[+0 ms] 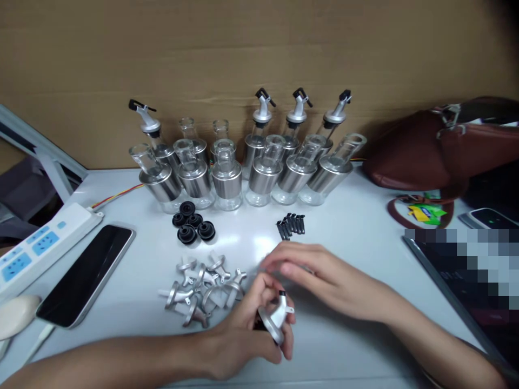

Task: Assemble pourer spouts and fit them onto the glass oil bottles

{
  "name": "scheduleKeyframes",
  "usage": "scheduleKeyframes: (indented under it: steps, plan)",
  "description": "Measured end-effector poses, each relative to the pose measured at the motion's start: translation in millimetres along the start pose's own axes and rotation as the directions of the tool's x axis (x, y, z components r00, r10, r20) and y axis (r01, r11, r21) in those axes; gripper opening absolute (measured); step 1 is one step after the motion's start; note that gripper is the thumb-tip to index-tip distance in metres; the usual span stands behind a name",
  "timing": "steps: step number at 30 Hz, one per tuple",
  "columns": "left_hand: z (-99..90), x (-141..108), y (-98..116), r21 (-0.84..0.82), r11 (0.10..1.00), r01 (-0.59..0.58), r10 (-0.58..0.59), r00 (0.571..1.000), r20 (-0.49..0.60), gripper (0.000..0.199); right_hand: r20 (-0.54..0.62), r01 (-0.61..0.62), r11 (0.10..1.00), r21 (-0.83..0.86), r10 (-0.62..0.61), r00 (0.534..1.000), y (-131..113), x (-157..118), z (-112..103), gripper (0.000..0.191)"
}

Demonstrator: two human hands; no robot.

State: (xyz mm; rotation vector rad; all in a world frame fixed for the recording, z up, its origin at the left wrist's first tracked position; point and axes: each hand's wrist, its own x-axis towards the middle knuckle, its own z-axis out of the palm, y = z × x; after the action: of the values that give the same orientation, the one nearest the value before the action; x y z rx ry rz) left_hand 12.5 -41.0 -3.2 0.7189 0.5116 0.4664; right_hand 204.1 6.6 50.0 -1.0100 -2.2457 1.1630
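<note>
Left hand (243, 330) grips spout (278, 314); 4 bottles (254, 142) hold pourers (298, 112).

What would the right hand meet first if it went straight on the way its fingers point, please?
The right hand would probably meet the nearest loose silver spout, though depth is unclear and it might brush the left hand first.

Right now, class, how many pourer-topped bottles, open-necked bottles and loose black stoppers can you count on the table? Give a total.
Pourer-topped bottles: 4
Open-necked bottles: 8
Loose black stoppers: 5 visible
Total: 17
</note>
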Motion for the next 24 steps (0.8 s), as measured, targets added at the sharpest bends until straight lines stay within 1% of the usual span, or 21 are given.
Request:
scheduleKeyframes:
  steps: [2,4,5,7,9,12,14,16,20,22,24]
  plan:
    - [-5.6,0.6,-6.9,-0.028,0.999,-0.043,0.043,0.999,0.008,0.071,0.085,0.024,0.996,0.088,-0.031,0.996,-2.4,0.8,6.9,0.03]
    - [-12.0,2.0,-16.5,-0.099,0.989,-0.108,0.112,0.993,0.038,0.082,0.088,0.028,0.99,0.139,-0.04,0.995,-0.9,1.3,8.2,0.031]
    - [-14.8,2.9,-21.3,-0.133,0.982,-0.133,0.142,0.988,0.057,0.083,0.087,0.032,0.986,0.162,-0.047,0.995,0.5,1.4,7.2,0.032]
    - [-18.1,4.7,-28.6,-0.155,0.973,-0.17,0.183,0.98,0.078,0.079,0.097,0.039,0.978,0.206,-0.06,0.994,3.2,1.7,4.4,0.032]
    - [-17.1,5.1,-30.2,-0.128,0.974,-0.189,0.199,0.977,0.077,0.069,0.105,0.039,0.972,0.23,-0.064,0.992,4.8,1.6,2.5,0.032]
    - [-9.6,3.2,-22.8,-0.049,0.975,-0.218,0.22,0.974,0.053,0.049,0.092,0.051,0.967,0.249,-0.076,0.993,4.9,0.9,3.2,0.03]
    - [-3.9,1.9,-15.6,-0.028,0.972,-0.235,0.236,0.971,0.023,0.038,0.079,0.061,0.966,0.251,-0.083,0.993,4.3,0.4,5.2,0.031]
    - [0.8,1.9,-9.3,-0.062,0.967,-0.246,0.246,0.969,-0.008,0.034,0.065,0.051,0.969,0.243,-0.068,0.996,3.8,0.3,7.5,0.034]
    - [5.2,3.7,-2.7,-0.113,0.964,-0.239,0.234,0.971,-0.048,0.031,0.059,-0.038,0.978,0.203,0.026,0.998,4.1,0.9,11.3,0.038]
    - [4.4,3.8,-3.2,-0.112,0.97,-0.217,0.215,0.976,-0.033,0.03,0.049,-0.014,0.982,0.19,0.005,0.999,4.7,1.3,12.7,0.041]
    - [1.3,3.4,-6.7,-0.105,0.975,-0.195,0.197,0.98,0.01,0.031,0.027,0.056,0.98,0.192,-0.063,0.998,5.3,1.8,13.7,0.043]
